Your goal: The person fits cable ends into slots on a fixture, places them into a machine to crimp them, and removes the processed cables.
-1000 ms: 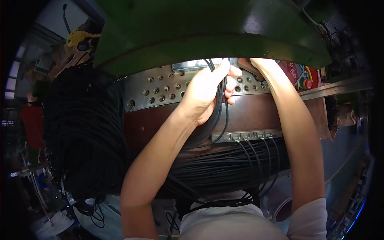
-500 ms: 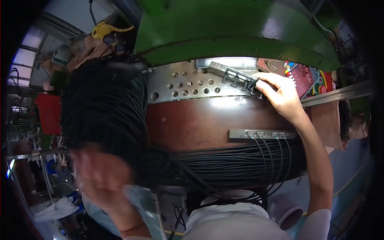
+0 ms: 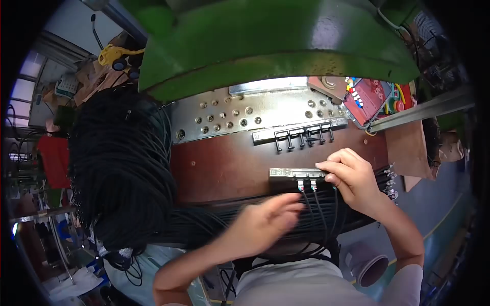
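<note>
A metal bar (image 3: 282, 173) with slots lies on the brown board, cable ends sitting along its front edge. My right hand (image 3: 354, 181) pinches the right part of this bar between thumb and fingers, covering that end. Two cable ends (image 3: 307, 185) with small coloured wires show at its front, and black cables (image 3: 317, 214) run down from them. Slightly blurred, my left hand (image 3: 268, 223) is just below and left of these ends, fingers stretched toward the cables and nothing visible in them. Farther back, a second bar (image 3: 265, 136) carries a row of black moulded pieces (image 3: 303, 138).
A green machine part (image 3: 280, 56) overhangs a metal plate with round holes (image 3: 217, 116). A large bundle of black cables (image 3: 120, 163) is heaped at the left, and more run along the front. A red tray (image 3: 365, 99) with coloured bits sits at the back right.
My right hand has left the bar with black pieces at the back and come down to the front bar. My left hand has swung right from the cable heap toward the cable ends.
</note>
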{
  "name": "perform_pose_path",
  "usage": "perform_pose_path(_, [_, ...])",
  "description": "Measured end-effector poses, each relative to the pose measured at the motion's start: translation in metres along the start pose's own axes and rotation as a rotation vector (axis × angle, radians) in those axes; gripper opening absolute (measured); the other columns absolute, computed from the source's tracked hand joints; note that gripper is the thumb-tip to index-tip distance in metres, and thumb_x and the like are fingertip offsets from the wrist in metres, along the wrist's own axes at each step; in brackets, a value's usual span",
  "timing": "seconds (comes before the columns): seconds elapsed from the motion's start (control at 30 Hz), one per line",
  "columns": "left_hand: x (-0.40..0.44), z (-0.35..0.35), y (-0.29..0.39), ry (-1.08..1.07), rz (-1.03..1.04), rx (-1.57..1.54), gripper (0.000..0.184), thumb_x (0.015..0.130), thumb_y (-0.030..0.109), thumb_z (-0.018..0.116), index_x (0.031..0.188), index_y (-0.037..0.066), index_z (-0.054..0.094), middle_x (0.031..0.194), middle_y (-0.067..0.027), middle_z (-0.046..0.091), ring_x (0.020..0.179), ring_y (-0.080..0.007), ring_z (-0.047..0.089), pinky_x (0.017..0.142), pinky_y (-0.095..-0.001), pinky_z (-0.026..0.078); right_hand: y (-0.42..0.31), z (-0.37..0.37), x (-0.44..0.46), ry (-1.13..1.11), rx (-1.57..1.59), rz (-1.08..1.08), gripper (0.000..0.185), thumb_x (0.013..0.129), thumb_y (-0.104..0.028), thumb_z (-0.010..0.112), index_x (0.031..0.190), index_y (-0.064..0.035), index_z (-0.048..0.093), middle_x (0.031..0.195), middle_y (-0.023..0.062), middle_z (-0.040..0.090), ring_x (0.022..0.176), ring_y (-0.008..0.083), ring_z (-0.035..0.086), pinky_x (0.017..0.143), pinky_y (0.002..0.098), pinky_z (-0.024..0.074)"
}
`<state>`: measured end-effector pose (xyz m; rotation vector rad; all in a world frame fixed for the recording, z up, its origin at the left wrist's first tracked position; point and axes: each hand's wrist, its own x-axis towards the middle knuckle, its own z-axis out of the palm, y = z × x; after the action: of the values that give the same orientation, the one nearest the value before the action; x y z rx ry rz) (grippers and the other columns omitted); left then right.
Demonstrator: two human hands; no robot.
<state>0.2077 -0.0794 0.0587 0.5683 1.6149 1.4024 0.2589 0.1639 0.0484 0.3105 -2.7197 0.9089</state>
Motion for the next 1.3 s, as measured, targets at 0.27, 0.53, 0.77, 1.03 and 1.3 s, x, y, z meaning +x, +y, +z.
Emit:
perform_pose_path(0.27, [0.102,-0.034,0.058,0.273,-0.011,-0.837,0.038,0.099,0.033,0.040,0.099,-0.002,0.052,0.055,0.0014,0.043,0.045,-0.0105,0.044,0.046,-0.0278,0.046,0.042,0.028,0.150,0.032,-0.235,0.073,0.021,0.082,-0.015,0.058,0.097,-0.0050,0.067,0.093,0.0127,0.066,0.084,0.0290,0.063,0.076,0.0385,0.0506])
perform_pose_path(0.53, [0.151,-0.094,0.038,-0.005,0.063,-0.877,0.035,0.099,0.028,0.042,0.102,-0.004,0.056,0.064,-0.0035,0.055,0.051,-0.0123,0.052,0.048,-0.0268,0.047,0.070,0.025,0.148,0.085,-0.518,-0.093,0.022,0.080,-0.012,0.056,0.099,-0.0066,0.066,0.092,0.0129,0.065,0.084,0.0293,0.063,0.076,0.0399,0.0511])
perform_pose_path(0.77, [0.162,-0.119,0.021,0.804,0.844,1.512,0.015,0.086,0.018,0.061,0.090,0.005,0.068,0.075,-0.0099,0.066,0.062,-0.0249,0.062,0.058,-0.0338,0.052,0.081,0.028,0.131,0.230,-0.737,-0.222,0.024,0.079,-0.009,0.054,0.101,-0.0079,0.065,0.090,0.0131,0.065,0.084,0.0296,0.063,0.075,0.0410,0.0514])
perform_pose_path(1.03, [0.175,-0.143,-0.001,0.749,1.023,1.540,0.012,0.078,0.018,0.069,0.084,0.008,0.069,0.078,-0.0066,0.065,0.066,-0.0241,0.062,0.063,-0.0343,0.051,0.097,0.032,0.134,0.124,-0.767,-0.176,0.017,0.071,-0.006,0.056,0.084,-0.0006,0.065,0.077,0.0155,0.063,0.069,0.0298,0.063,0.061,0.0408,0.0511])
perform_pose_path(1.3, [0.198,-0.148,-0.021,0.813,1.030,1.459,0.013,0.075,0.017,0.067,0.083,0.007,0.069,0.077,-0.0080,0.065,0.067,-0.0250,0.062,0.065,-0.0356,0.051,0.087,0.004,0.119,0.157,-0.517,-0.105,0.017,0.076,-0.012,0.057,0.087,-0.0011,0.065,0.080,0.0145,0.063,0.072,0.0287,0.062,0.065,0.0388,0.0498])
